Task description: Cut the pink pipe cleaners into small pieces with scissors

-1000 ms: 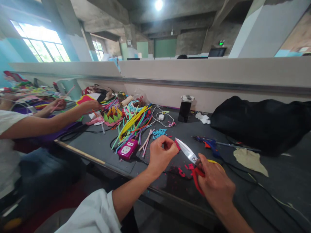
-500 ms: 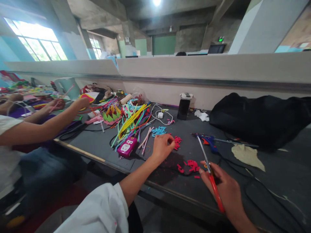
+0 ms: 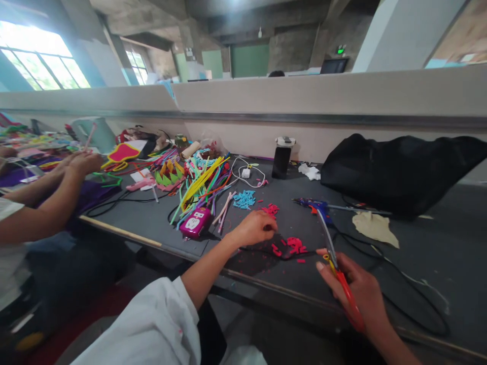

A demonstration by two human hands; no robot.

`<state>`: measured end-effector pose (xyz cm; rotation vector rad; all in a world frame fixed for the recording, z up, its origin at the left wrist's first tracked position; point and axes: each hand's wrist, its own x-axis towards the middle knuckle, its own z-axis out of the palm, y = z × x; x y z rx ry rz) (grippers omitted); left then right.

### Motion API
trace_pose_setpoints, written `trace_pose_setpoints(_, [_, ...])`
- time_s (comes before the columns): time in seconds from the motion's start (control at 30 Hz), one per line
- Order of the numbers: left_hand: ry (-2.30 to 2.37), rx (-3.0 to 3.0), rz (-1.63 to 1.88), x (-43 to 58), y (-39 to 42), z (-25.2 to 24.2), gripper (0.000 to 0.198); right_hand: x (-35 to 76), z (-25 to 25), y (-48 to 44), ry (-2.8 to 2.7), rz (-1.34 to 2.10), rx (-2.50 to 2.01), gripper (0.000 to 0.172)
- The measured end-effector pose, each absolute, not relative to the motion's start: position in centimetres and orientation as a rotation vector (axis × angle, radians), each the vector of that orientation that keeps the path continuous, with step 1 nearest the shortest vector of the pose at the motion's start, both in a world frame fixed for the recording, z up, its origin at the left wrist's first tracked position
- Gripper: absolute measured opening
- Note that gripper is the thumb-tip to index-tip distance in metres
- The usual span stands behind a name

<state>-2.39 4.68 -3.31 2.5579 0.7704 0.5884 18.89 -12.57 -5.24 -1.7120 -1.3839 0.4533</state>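
My right hand (image 3: 363, 286) is wrapped round red-handled scissors (image 3: 330, 241), whose metal blades point up and away from me. My left hand (image 3: 254, 228) hovers low over the dark table with its fingers curled in; anything between them is hidden. Just beyond its fingertips lies a pile of small red pieces (image 3: 271, 209). A nearer pile of red pieces (image 3: 294, 245) sits between my two hands. Blue pieces (image 3: 244, 199) are heaped to the left, beside a few pale pink strips (image 3: 224, 210). Behind the scissors' tips rests a blue glue gun (image 3: 321, 210).
A purple box (image 3: 196, 223) and a bundle of coloured pipe cleaners (image 3: 205, 182) lie to the left. Farther back stand a phone (image 3: 281, 162) and a black bag (image 3: 395, 172). A cord (image 3: 418, 299) loops at right. A co-worker's hands (image 3: 85, 162) are far left.
My left hand has turned palm-down and dropped slightly towards the table. The scissors stay in my right hand, shifted a little right. The co-worker's arm has drawn left, and my view has tilted down.
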Motion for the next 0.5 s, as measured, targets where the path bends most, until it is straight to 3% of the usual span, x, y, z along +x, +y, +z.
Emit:
trace_pose_setpoints(0.27, [0.617, 2.95, 0.475, -1.0, 3.1, -4.1, 0.019, 18.6, -6.3, -13.1, -1.522, 0.223, -1.685, 0.033])
trace_pose_setpoints(0.5, [0.577, 3.074, 0.341, 0.0, 3.2, -5.2, 0.008, 18.1, -5.4, -12.3, -1.512, 0.219, -1.687, 0.035])
